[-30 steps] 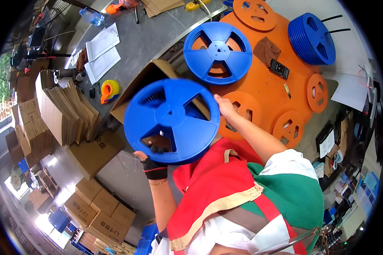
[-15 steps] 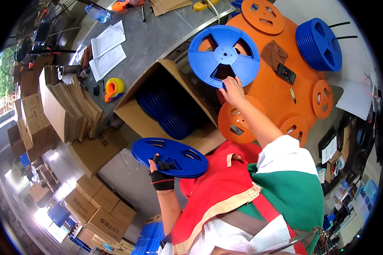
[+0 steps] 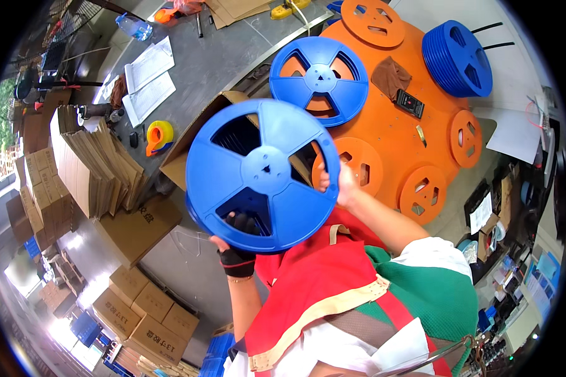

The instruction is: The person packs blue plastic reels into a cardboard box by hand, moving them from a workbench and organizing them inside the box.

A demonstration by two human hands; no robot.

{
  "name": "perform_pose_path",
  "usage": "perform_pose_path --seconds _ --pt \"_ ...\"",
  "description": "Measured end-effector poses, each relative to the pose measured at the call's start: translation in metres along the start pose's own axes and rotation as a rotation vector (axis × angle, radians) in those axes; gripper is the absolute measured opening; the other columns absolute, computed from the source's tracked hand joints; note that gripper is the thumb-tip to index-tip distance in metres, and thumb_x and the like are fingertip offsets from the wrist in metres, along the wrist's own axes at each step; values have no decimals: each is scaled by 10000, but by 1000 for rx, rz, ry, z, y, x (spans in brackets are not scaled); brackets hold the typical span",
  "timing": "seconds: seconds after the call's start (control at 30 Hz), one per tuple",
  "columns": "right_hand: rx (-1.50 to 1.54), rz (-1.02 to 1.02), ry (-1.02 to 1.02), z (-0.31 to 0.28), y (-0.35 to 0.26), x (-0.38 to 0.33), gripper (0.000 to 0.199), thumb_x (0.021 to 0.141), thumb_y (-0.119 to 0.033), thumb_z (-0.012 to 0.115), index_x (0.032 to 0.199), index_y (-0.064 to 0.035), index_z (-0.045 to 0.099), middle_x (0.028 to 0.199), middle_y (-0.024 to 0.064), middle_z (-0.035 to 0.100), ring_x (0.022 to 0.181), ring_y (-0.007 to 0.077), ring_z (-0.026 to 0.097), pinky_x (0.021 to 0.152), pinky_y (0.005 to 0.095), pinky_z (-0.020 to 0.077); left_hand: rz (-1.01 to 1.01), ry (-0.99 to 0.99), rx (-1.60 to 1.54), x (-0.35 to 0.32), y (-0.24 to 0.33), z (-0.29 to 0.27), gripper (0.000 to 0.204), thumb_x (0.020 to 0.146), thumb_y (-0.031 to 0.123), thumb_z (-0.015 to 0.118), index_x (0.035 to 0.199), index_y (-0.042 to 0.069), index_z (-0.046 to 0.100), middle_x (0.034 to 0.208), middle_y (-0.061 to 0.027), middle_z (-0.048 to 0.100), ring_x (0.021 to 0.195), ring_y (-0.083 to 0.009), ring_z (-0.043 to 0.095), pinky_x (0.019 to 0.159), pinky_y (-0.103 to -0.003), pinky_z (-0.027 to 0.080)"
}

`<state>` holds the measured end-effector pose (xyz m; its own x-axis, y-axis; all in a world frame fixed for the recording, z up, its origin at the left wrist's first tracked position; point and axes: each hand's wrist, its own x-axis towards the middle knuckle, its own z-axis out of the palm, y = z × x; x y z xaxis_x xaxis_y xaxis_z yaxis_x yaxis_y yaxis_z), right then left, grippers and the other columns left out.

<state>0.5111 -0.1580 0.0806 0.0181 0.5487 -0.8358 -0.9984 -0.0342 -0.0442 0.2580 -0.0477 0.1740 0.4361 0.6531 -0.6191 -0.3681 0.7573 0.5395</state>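
Observation:
A large blue plastic reel [image 3: 279, 180] with a round hub and wide cut-outs is held up in front of me. My right hand [image 3: 337, 183] grips its right rim, fingers through a cut-out. My left hand [image 3: 234, 250], in a black fingerless glove, is closed on the blue reels below, its fingers visible through the lower cut-out. The edge of a lower reel [image 3: 193, 213] shows at the left; how many lie under the front one is hidden. Behind them stands an open cardboard box [image 3: 176, 164], mostly covered; dark blue reels show inside through a cut-out.
An orange round table [image 3: 396, 135] bears smaller orange discs, a blue reel [image 3: 343, 97], a stack of blue reels [image 3: 462, 60], a brown cloth [image 3: 391, 75] and a black meter [image 3: 409, 103]. Flattened cartons [image 3: 85, 160], papers [image 3: 151, 88] and a tape roll [image 3: 160, 133] lie left.
My right hand has brought a blue reel from the orange table leftward, over the reels in my left hand. Another blue reel now shows on the table where it was. The box is now mostly covered.

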Motion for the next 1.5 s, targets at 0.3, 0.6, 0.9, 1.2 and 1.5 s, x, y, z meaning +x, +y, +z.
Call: perform_pose_path --seconds 0.3,0.6,0.9,1.2,1.5 --pt "-1531 -867 270 -23 -21 132 375 811 -265 563 1073 1 537 1052 179 564 985 284 546 834 349 431 73 47 -76 -18 3 -22 338 799 409 586 935 115 492 683 9 457 697 -182 495 806 -467 425" --pt "-2313 -730 551 -25 -76 151 486 713 -214 667 1111 -3 485 1177 153 477 1188 279 375 996 422 260 3 208 -39 -32 -13 -52 337 807 412 572 963 120 508 667 4 491 704 -189 531 731 -429 464" --pt "-861 -1256 84 11 -68 16 229 913 -222 449 961 -18 540 891 100 587 851 215 566 773 330 447 9 174 -5 -14 -14 -49 382 859 459 466 1029 119 507 583 35 306 561 -124 351 582 -306 356" --pt "94 -199 -45 -9 -33 -14 269 886 -298 345 804 -82 484 555 5 426 472 117 420 481 279 392 -106 215 57 -20 -1 -36 530 790 506 538 1132 106 478 1023 -79 562 927 -251 535 783 -406 444" --pt "-981 -289 134 -52 22 82 332 876 -331 439 905 -20 552 677 85 575 650 208 577 625 313 469 41 34 8 -26 -1 -26 318 774 324 629 936 90 484 761 -12 448 704 -179 455 677 -343 412"
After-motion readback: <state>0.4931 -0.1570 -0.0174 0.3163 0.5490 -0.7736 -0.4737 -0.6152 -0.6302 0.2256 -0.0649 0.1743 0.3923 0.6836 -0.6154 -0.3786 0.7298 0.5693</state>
